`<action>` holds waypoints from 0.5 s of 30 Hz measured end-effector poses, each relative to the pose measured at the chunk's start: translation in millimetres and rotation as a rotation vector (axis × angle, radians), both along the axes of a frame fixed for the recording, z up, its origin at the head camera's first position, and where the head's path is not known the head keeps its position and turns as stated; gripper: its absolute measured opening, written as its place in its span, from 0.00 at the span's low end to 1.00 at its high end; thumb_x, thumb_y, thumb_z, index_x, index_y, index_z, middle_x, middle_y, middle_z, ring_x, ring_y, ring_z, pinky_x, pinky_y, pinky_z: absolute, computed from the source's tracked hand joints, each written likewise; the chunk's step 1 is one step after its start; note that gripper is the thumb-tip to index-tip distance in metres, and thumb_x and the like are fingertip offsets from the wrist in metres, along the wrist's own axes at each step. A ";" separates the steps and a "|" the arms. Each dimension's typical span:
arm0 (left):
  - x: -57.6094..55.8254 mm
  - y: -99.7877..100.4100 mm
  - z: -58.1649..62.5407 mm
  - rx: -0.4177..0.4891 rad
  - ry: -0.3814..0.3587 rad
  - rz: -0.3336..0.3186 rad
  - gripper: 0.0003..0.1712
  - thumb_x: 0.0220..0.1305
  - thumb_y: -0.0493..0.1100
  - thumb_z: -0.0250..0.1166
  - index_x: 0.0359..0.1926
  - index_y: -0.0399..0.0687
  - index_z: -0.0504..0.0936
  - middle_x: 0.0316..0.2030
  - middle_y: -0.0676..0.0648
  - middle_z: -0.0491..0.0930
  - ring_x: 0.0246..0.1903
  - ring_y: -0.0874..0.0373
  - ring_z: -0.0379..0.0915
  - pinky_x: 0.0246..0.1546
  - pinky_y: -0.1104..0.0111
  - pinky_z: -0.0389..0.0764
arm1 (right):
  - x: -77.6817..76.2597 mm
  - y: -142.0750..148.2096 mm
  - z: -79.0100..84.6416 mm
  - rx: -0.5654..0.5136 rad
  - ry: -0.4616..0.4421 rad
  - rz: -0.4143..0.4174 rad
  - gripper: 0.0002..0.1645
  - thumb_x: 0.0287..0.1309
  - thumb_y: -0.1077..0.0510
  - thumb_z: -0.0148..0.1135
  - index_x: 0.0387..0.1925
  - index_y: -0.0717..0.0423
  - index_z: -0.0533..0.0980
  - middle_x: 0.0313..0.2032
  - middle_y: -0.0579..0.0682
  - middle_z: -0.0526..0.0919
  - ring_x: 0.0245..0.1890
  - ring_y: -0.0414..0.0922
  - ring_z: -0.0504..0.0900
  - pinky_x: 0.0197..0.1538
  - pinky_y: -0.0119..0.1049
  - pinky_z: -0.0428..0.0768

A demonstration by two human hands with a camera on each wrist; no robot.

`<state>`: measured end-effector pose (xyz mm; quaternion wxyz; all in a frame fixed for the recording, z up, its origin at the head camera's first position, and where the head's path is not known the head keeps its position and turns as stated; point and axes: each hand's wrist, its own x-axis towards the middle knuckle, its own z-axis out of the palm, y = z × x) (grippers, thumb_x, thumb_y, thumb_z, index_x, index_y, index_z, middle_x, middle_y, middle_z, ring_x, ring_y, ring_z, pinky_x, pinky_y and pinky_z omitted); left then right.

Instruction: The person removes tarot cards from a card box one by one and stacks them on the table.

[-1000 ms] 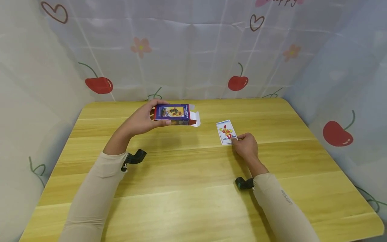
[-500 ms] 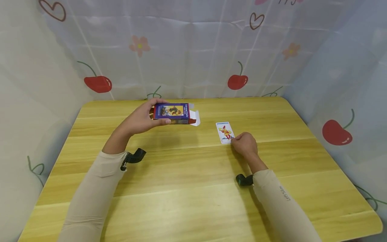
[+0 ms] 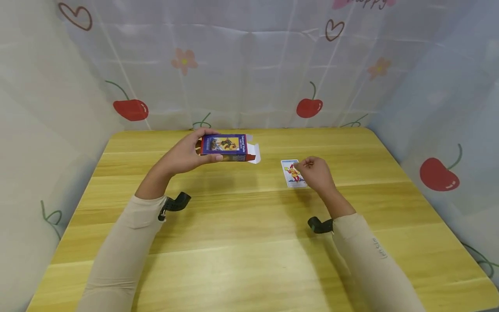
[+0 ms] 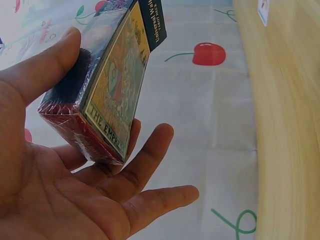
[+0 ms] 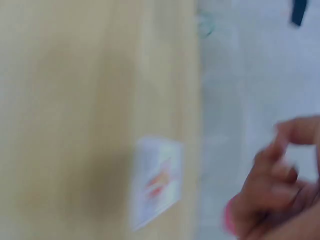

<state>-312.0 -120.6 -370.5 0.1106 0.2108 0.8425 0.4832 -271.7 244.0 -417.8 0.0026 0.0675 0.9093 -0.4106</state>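
Observation:
A purple and red tarot card box [image 3: 224, 144] with white end flaps folded out is in my left hand [image 3: 183, 151], held above the table between the thumb in front and the fingers behind. In the left wrist view the box [image 4: 115, 85] shows "THE EMPRE…" on one side; two fingers stretch away from it. A small stack of cards, or one card [image 3: 292, 177], with a red and yellow figure lies on the table right of the box. My right hand [image 3: 316, 173] hovers just above its right edge, fingers loosely curled, nothing seen between them. The right wrist view is blurred.
The wooden table [image 3: 249, 251] runs back to a wall sheet [image 3: 241, 82] printed with cherries, flowers and hearts. Similar sheets stand at both sides. A black wrist camera [image 3: 177, 202] sits on the left sleeve, another camera [image 3: 319, 225] on the right.
My right hand has let go of the card's lower right corner and lifted up and slightly away. The card lies flat where it was put. The left hand and box stay in place.

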 end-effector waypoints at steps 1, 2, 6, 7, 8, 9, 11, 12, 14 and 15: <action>-0.1 -0.1 0.5 0.002 0.001 0.000 0.41 0.59 0.50 0.73 0.69 0.49 0.64 0.62 0.43 0.67 0.57 0.47 0.71 0.53 0.56 0.81 | -1.1 -6.3 7.7 -0.048 0.040 0.045 0.20 0.69 0.46 0.56 0.41 0.61 0.75 0.29 0.48 0.76 0.24 0.43 0.70 0.30 0.36 0.71; -0.3 -0.1 0.9 0.006 0.002 0.000 0.41 0.58 0.50 0.73 0.69 0.49 0.64 0.62 0.43 0.67 0.57 0.47 0.71 0.54 0.56 0.81 | -2.1 -13.3 15.4 -0.101 0.077 0.087 0.19 0.68 0.46 0.57 0.42 0.60 0.76 0.28 0.47 0.76 0.23 0.43 0.69 0.28 0.35 0.71; -0.5 -0.9 1.3 0.008 0.011 0.001 0.41 0.58 0.51 0.73 0.69 0.49 0.64 0.62 0.43 0.68 0.56 0.47 0.71 0.54 0.56 0.81 | -5.7 -44.5 44.3 -0.295 0.152 0.237 0.15 0.67 0.49 0.60 0.44 0.57 0.76 0.25 0.44 0.78 0.17 0.40 0.65 0.20 0.33 0.67; -0.5 -1.2 1.2 0.006 0.014 0.002 0.41 0.58 0.51 0.73 0.69 0.50 0.64 0.62 0.43 0.68 0.56 0.47 0.71 0.54 0.56 0.81 | -7.0 -52.1 50.0 -0.329 0.150 0.266 0.14 0.66 0.51 0.60 0.45 0.56 0.76 0.25 0.43 0.78 0.16 0.40 0.64 0.20 0.33 0.66; -0.4 -1.4 1.0 0.006 0.015 0.004 0.41 0.58 0.51 0.73 0.69 0.50 0.64 0.62 0.43 0.68 0.56 0.47 0.71 0.53 0.56 0.81 | -8.7 -59.3 54.8 -0.358 0.138 0.291 0.13 0.66 0.52 0.61 0.46 0.56 0.77 0.26 0.43 0.79 0.15 0.39 0.62 0.19 0.32 0.64; -0.1 -1.7 0.7 0.004 0.015 0.005 0.41 0.59 0.51 0.73 0.69 0.50 0.64 0.62 0.43 0.68 0.56 0.47 0.72 0.53 0.56 0.81 | -10.5 -65.9 58.7 -0.376 0.122 0.312 0.13 0.66 0.52 0.61 0.47 0.55 0.77 0.27 0.44 0.80 0.15 0.39 0.61 0.19 0.32 0.63; 0.5 -1.6 0.3 0.004 0.018 0.006 0.41 0.59 0.51 0.73 0.68 0.50 0.64 0.61 0.43 0.69 0.55 0.48 0.72 0.51 0.57 0.82 | -14.8 -77.4 64.2 -0.397 0.087 0.346 0.13 0.66 0.54 0.61 0.48 0.56 0.77 0.29 0.47 0.81 0.15 0.39 0.60 0.19 0.32 0.62; 0.8 -1.3 0.2 0.006 0.020 0.006 0.41 0.59 0.51 0.73 0.68 0.50 0.64 0.61 0.43 0.69 0.55 0.48 0.72 0.51 0.57 0.82 | -17.1 -81.8 65.6 -0.394 0.074 0.356 0.13 0.66 0.55 0.61 0.48 0.57 0.77 0.29 0.48 0.82 0.14 0.39 0.60 0.19 0.32 0.61; 1.5 -0.7 -0.5 0.008 0.022 0.002 0.41 0.59 0.51 0.73 0.68 0.50 0.64 0.60 0.43 0.69 0.55 0.48 0.72 0.51 0.58 0.82 | -20.5 -88.6 66.8 -0.369 0.042 0.360 0.12 0.67 0.55 0.60 0.46 0.58 0.78 0.30 0.50 0.82 0.14 0.40 0.61 0.19 0.32 0.60; 1.9 -0.4 -0.7 0.009 0.023 0.003 0.41 0.59 0.51 0.73 0.68 0.50 0.64 0.60 0.43 0.70 0.55 0.48 0.72 0.51 0.58 0.82 | -22.0 -91.2 66.5 -0.350 0.026 0.360 0.11 0.67 0.55 0.60 0.45 0.58 0.77 0.30 0.51 0.81 0.14 0.40 0.62 0.18 0.32 0.60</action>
